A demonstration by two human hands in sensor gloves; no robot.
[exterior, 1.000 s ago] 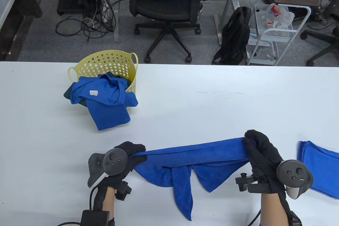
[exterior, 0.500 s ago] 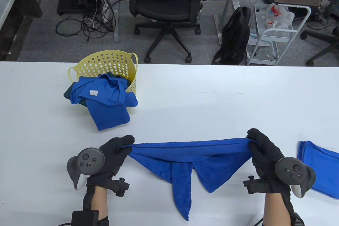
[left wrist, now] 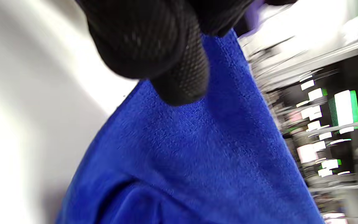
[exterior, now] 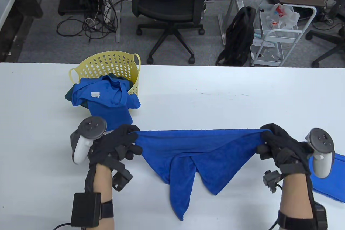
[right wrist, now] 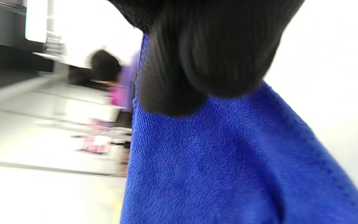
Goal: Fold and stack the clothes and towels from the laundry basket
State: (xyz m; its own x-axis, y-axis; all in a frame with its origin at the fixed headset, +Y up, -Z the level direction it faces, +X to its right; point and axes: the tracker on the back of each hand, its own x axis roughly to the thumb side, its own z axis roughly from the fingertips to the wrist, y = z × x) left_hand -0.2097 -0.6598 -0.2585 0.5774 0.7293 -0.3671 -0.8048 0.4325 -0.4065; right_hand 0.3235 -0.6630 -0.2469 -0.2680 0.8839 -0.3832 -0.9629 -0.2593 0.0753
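A blue towel (exterior: 199,151) is stretched between my two hands near the table's front, its top edge taut and its lower corners hanging in points onto the table. My left hand (exterior: 126,138) grips the towel's left top corner; my right hand (exterior: 269,139) grips the right top corner. Both wrist views show gloved fingers clamped on the blue towel (left wrist: 197,155) (right wrist: 213,161). A yellow laundry basket (exterior: 113,64) lies at the back left with blue clothes (exterior: 107,98) spilling out of it onto the table.
A folded blue towel (exterior: 328,178) lies at the right edge of the white table (exterior: 202,100), partly behind my right hand's tracker. An office chair, a backpack and a cart stand beyond the table's far edge.
Both hands have moved farther from me and spread apart, pulling the towel's top edge taut and level. The towel opened wider and its hanging corners slid forward on the table.
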